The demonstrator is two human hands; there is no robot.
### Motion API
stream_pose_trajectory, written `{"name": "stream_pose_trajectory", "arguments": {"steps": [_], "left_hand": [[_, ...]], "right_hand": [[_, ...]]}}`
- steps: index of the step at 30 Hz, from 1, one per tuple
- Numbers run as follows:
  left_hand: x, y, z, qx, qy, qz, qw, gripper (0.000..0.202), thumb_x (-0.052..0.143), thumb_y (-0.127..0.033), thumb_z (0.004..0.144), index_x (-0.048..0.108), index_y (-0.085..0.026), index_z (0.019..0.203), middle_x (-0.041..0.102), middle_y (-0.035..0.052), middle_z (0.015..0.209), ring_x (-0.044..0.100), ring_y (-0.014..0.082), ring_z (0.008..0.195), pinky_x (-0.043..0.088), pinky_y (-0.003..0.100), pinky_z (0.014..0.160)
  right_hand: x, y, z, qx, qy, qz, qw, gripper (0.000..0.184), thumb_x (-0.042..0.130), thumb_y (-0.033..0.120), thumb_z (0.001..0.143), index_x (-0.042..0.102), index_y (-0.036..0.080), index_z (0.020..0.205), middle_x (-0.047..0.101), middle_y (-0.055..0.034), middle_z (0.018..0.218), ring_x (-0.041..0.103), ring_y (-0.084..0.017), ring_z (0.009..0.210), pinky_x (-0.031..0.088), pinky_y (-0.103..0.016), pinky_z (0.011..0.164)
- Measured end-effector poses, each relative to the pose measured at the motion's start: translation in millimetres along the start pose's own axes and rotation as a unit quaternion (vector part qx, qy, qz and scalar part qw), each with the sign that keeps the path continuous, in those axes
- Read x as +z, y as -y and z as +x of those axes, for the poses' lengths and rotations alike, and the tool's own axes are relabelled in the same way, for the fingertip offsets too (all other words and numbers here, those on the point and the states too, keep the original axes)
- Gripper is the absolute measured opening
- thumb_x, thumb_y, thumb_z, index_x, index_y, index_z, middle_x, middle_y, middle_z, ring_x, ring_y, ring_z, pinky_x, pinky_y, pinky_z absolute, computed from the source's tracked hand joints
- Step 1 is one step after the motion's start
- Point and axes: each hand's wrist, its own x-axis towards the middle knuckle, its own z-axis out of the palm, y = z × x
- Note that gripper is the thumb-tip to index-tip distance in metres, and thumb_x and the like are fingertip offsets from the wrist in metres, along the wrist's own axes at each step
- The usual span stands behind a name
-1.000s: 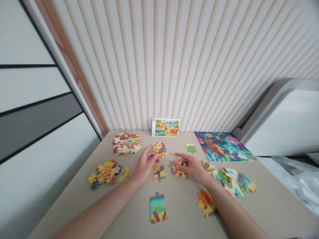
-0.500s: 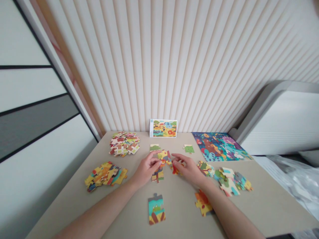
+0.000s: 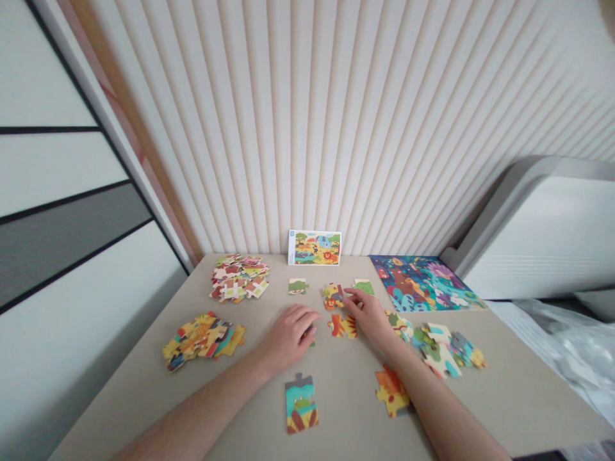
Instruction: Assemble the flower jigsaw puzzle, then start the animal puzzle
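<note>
My right hand pinches the right edge of a yellow and red puzzle piece with a small lion on it. Just below that lies an orange-and-yellow puzzle piece, apart from the fingers. My left hand curls its fingers over another puzzle piece, which is mostly hidden beneath them. Beyond the hands are a puzzle piece with a green bush and a green puzzle piece. Nearer to me lies a puzzle piece with a crocodile.
A picture card leans against the pleated wall. Piles of puzzle pieces lie at left, one pinkish, one yellow. More pieces and a dark blue picture sheet are at right. An orange piece lies by my right forearm.
The lion piece has shifted right, out of my left hand and to my right fingers. My left hand has come down over the piece below. The orange-and-yellow piece is now uncovered.
</note>
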Motion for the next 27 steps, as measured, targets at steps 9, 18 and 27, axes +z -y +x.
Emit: {"name": "stream_pose_trajectory", "arguments": {"steps": [9, 18, 27], "left_hand": [[6.1, 4, -1, 0.043, 0.034, 0.055, 0.997, 0.022, 0.056, -0.015, 0.094, 0.071, -0.023, 0.109, 0.070, 0.0064, 0.112, 0.062, 0.0221, 0.109, 0.049, 0.040, 0.100], [3.9, 4, 0, 0.038, 0.048, 0.049, 0.997, 0.023, 0.053, -0.018, 0.096, 0.071, -0.024, 0.110, 0.070, 0.0076, 0.113, 0.062, 0.0233, 0.110, 0.050, 0.042, 0.100], [7.2, 13, 0, 0.048, 0.051, 0.038, 0.997, 0.024, 0.051, -0.023, 0.098, 0.071, -0.024, 0.111, 0.070, 0.0087, 0.114, 0.063, 0.0237, 0.109, 0.051, 0.043, 0.100]], "right_hand": [[-35, 0, -14, -0.037, 0.136, -0.194, 0.971, 0.043, 0.077, 0.051, 0.079, 0.074, 0.024, 0.113, 0.068, -0.0096, 0.112, 0.063, -0.027, 0.108, 0.045, -0.035, 0.096], [-34, 10, -20, -0.049, 0.187, -0.136, 0.972, 0.035, 0.078, 0.030, 0.078, 0.075, 0.026, 0.113, 0.068, -0.0063, 0.110, 0.063, -0.025, 0.105, 0.045, -0.034, 0.094], [-47, 30, -41, -0.068, 0.143, -0.172, 0.972, 0.036, 0.072, 0.030, 0.085, 0.072, 0.026, 0.121, 0.069, -0.0095, 0.114, 0.062, -0.027, 0.109, 0.043, -0.038, 0.100]]}}
